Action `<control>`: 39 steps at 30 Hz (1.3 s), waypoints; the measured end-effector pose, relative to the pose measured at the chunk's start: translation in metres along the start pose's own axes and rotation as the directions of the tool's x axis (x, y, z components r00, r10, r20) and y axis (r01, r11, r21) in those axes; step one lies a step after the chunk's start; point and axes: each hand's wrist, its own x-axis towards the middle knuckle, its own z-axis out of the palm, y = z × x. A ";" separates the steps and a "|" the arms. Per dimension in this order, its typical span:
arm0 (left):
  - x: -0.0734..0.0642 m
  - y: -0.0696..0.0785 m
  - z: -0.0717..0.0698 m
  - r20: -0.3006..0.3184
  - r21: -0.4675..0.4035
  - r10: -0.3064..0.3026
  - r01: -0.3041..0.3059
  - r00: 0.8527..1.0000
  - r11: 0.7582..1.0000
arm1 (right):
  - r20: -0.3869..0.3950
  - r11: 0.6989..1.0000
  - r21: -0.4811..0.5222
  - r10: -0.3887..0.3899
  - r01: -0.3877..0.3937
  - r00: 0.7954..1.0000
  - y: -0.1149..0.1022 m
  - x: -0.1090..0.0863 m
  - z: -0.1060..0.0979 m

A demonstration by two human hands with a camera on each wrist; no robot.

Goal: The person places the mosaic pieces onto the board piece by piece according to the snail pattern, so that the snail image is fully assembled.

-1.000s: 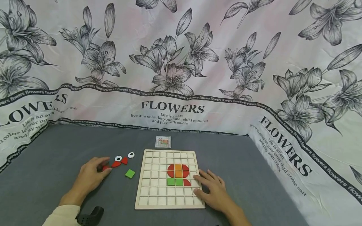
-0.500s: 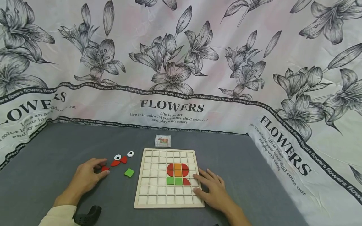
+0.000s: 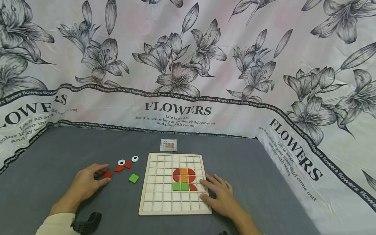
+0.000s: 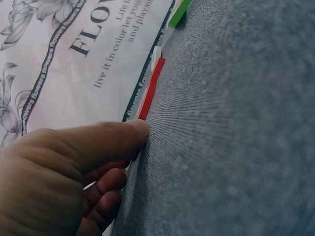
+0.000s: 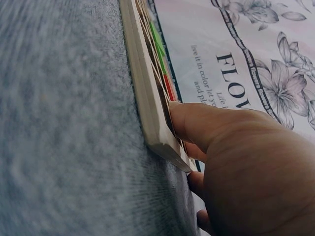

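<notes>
In the head view my left hand (image 3: 83, 182) is at a small red tile (image 3: 108, 175) on the grey table; thumb and index finger lie on either side, with a gap visible at the index finger. The left wrist view shows the left thumb close to the cloth. Lightly bent, my right hand (image 3: 218, 195) rests on the right edge of the wooden grid board (image 3: 158, 207). On that board sit orange tiles (image 3: 184, 175), red curved tiles (image 3: 176, 175) and green tiles (image 3: 180, 186). The right thumb touches the board's surface in the right wrist view.
Between left hand and board lie a green tile (image 3: 133, 178), a red curved tile (image 3: 118, 168), a red wedge tile (image 3: 127, 164) and two eye discs (image 3: 134, 159). A picture card (image 3: 168, 145) lies behind the board. A flower-printed curtain (image 3: 179, 111) encloses the table.
The left thumb and index finger have drawn back slightly to the left, showing more of the red tile. The right hand stays on the board. The head view has shifted slightly.
</notes>
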 end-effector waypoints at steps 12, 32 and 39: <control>-0.001 0.023 0.004 -0.200 0.014 0.138 -0.138 0.970 0.990 | 0.006 1.000 -0.001 0.003 -0.003 1.000 0.002 0.001 0.000; -0.010 0.104 0.058 -0.266 -0.208 0.350 -0.408 0.898 0.889 | -0.003 1.000 -0.017 -0.006 0.006 1.000 0.002 0.000 0.002; -0.008 0.129 0.081 -0.250 -0.229 0.380 -0.436 0.890 0.870 | 0.022 1.000 -0.014 0.006 -0.006 1.000 0.002 0.001 0.002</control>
